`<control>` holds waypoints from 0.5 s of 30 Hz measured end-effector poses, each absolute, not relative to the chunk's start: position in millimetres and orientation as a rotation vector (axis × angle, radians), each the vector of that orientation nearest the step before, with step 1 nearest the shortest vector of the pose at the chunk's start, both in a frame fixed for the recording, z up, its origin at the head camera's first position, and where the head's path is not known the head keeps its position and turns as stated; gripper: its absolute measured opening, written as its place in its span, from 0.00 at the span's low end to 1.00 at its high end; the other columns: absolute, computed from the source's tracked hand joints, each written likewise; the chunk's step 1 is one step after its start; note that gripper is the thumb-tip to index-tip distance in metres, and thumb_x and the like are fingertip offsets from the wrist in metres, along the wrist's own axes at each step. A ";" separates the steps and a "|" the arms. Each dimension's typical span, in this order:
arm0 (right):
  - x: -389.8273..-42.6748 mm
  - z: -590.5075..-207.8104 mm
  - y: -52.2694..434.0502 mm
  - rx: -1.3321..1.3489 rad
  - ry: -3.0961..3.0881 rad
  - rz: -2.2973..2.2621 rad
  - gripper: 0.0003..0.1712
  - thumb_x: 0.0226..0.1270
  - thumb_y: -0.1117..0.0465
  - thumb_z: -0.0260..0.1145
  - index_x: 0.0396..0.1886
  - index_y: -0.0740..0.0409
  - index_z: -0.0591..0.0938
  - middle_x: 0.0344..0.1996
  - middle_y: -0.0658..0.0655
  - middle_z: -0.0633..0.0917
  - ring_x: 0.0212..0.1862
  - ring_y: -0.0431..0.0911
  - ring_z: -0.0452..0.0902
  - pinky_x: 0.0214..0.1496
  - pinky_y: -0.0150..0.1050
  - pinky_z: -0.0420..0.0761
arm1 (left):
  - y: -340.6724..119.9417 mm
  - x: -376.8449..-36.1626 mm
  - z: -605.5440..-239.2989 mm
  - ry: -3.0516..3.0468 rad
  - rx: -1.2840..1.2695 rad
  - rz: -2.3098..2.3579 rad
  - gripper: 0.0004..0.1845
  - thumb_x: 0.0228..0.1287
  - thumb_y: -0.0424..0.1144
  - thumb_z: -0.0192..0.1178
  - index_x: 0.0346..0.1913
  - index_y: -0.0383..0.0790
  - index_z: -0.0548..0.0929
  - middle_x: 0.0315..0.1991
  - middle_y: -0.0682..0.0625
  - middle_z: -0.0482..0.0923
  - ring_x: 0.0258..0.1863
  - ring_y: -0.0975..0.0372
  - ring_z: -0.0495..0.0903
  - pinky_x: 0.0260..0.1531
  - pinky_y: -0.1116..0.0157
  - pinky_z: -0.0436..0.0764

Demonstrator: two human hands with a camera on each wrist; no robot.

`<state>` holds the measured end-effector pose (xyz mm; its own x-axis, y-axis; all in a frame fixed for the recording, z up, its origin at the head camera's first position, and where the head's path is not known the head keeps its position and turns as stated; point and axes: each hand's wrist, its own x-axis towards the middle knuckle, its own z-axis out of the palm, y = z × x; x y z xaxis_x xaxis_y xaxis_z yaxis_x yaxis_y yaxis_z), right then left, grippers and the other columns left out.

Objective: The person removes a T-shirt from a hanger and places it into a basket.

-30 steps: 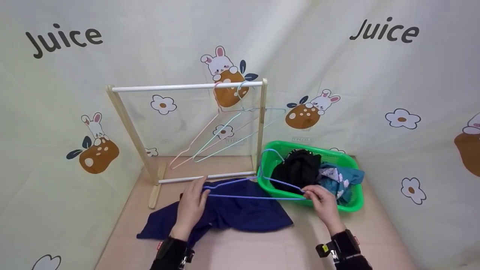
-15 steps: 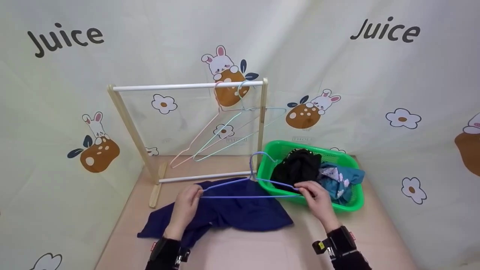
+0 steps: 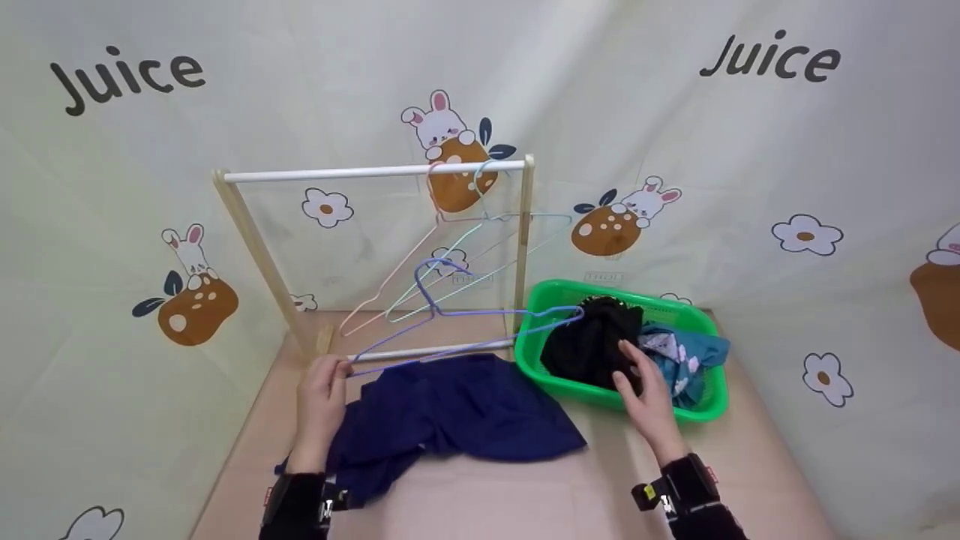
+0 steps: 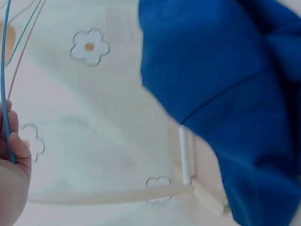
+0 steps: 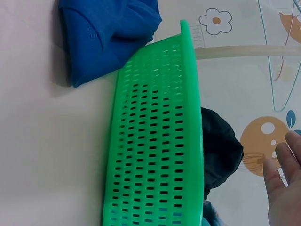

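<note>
My left hand [image 3: 321,397] pinches one end of a blue clothes hanger [image 3: 480,310], which is raised and tilted in front of the drying rack. The left wrist view shows the thumb and fingers [image 4: 13,127] around the hanger's wire [image 4: 4,75]. Below it a navy garment [image 3: 465,409] lies crumpled on the table. My right hand [image 3: 649,401] holds nothing; its fingers are apart, over the front of the green basket [image 3: 555,379]. Inside the basket are a black garment [image 3: 589,341] and a teal garment [image 3: 697,367].
A wooden rack with a white top bar [image 3: 330,175] stands at the back left. On its bar hang a pink hanger [image 3: 401,271] and a mint green hanger [image 3: 442,259], near the right post [image 3: 523,247]. Printed curtains [image 3: 847,165] enclose the table [image 3: 517,502].
The right hand has let go of the blue hanger. My left hand has moved left, and the hanger has swung so its free end points up and to the right over the basket.
</note>
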<state>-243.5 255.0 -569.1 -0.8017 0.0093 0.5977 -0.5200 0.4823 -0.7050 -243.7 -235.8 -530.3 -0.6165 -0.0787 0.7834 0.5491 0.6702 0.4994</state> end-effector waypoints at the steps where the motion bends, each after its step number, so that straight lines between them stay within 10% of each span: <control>1: -243.2 -570.3 256.0 0.417 -2.201 1.298 0.29 0.69 0.71 0.63 0.69 0.65 0.70 0.64 0.64 0.75 0.65 0.53 0.67 0.61 0.23 0.63 | -238.9 -243.8 -527.5 -2.040 -0.342 -0.961 0.08 0.70 0.28 0.56 0.30 0.33 0.77 0.28 0.45 0.75 0.30 0.54 0.74 0.37 0.63 0.69; 6: -241.2 -575.2 260.3 0.341 -2.241 1.266 0.28 0.70 0.69 0.63 0.69 0.65 0.71 0.64 0.63 0.75 0.66 0.54 0.66 0.64 0.25 0.59 | -253.9 -243.5 -512.9 -1.999 -0.249 -0.987 0.08 0.70 0.26 0.56 0.31 0.31 0.77 0.28 0.42 0.76 0.31 0.56 0.73 0.37 0.65 0.69; 15: -237.1 -585.6 269.1 0.256 -2.309 1.226 0.29 0.71 0.65 0.63 0.70 0.65 0.70 0.66 0.67 0.72 0.68 0.61 0.64 0.65 0.60 0.61 | -276.5 -239.3 -496.1 -1.898 -0.061 -1.005 0.07 0.69 0.24 0.55 0.32 0.27 0.78 0.29 0.40 0.76 0.32 0.59 0.73 0.39 0.69 0.67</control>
